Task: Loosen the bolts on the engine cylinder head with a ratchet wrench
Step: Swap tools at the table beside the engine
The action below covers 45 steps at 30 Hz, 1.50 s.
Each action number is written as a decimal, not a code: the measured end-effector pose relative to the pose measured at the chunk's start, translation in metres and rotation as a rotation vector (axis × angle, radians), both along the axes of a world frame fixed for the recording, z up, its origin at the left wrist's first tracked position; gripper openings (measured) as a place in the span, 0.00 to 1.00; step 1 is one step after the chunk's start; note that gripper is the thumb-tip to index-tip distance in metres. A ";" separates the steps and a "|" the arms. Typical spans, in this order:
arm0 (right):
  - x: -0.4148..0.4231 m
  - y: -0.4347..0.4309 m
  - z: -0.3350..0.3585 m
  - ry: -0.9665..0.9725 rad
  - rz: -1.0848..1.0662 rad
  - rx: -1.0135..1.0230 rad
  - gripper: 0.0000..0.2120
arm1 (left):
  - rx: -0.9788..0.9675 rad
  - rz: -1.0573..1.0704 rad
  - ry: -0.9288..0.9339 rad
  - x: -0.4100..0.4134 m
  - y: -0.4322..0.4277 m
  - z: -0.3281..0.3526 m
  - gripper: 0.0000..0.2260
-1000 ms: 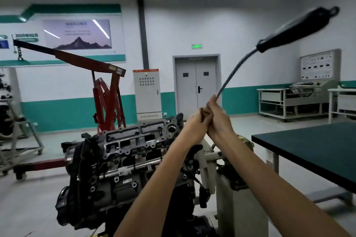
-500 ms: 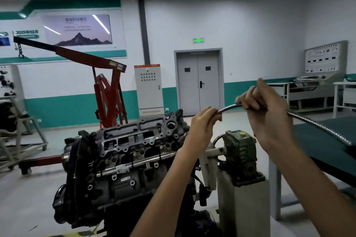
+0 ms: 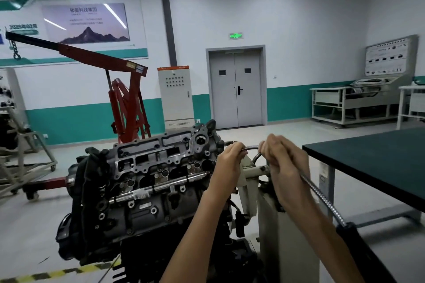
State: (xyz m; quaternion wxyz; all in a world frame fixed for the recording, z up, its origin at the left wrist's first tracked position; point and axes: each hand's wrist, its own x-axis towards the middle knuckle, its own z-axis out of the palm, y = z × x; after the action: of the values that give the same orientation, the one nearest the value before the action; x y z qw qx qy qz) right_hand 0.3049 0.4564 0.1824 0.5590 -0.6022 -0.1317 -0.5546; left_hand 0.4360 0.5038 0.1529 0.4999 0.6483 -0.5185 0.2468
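Here, centre right of the frame: my left hand [image 3: 230, 155] and right hand [image 3: 284, 163] each curl round the ratchet wrench [image 3: 322, 198], just beside the engine cylinder head [image 3: 156, 158] at centre left. Drive end hidden in my left grip; I judge it not yet seated, so all loosening remains.
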 end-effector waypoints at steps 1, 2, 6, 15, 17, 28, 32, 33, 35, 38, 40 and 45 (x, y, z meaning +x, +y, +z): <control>0.005 0.001 -0.002 -0.003 -0.002 0.014 0.18 | 0.001 0.006 0.007 0.004 0.001 -0.002 0.06; 0.009 0.001 -0.004 -0.010 0.011 0.032 0.18 | -0.004 0.017 0.003 0.007 0.002 -0.004 0.06; 0.027 0.004 -0.014 0.023 0.032 0.035 0.18 | 0.041 0.101 -0.029 0.019 0.006 -0.014 0.06; 0.038 0.010 -0.019 -0.036 0.048 0.087 0.17 | 0.056 0.395 -0.298 0.024 0.008 -0.016 0.02; 0.035 0.008 -0.018 -0.062 0.091 0.128 0.17 | 0.041 0.402 -0.300 0.020 0.007 -0.017 0.04; 0.011 -0.006 0.001 -0.204 0.202 0.205 0.18 | -0.046 0.362 -0.361 -0.010 -0.005 0.002 0.04; 0.017 -0.006 0.005 -0.165 0.225 0.301 0.18 | -0.033 0.346 -0.424 -0.024 -0.011 0.007 0.03; 0.018 -0.006 0.006 -0.162 0.240 0.328 0.18 | -0.028 0.338 -0.441 -0.026 -0.012 0.008 0.01; 0.018 -0.006 0.009 -0.175 0.250 0.353 0.20 | -0.019 0.341 -0.437 -0.032 -0.011 0.011 0.04; 0.013 -0.008 0.015 -0.193 0.265 0.329 0.22 | -0.078 0.239 -0.374 -0.042 -0.006 0.016 0.04; 0.006 -0.009 0.020 -0.206 0.261 0.326 0.22 | -0.081 0.135 -0.277 -0.041 0.001 0.014 0.12; -0.010 -0.011 0.037 -0.229 0.232 0.297 0.23 | 0.120 0.212 -0.006 0.002 0.026 -0.015 0.13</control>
State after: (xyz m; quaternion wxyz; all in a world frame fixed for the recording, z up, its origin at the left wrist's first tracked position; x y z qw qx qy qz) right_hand 0.2951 0.4450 0.2195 0.6830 -0.4273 -0.1798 -0.5645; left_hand 0.4377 0.5293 0.1378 0.4297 0.7276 -0.4625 0.2686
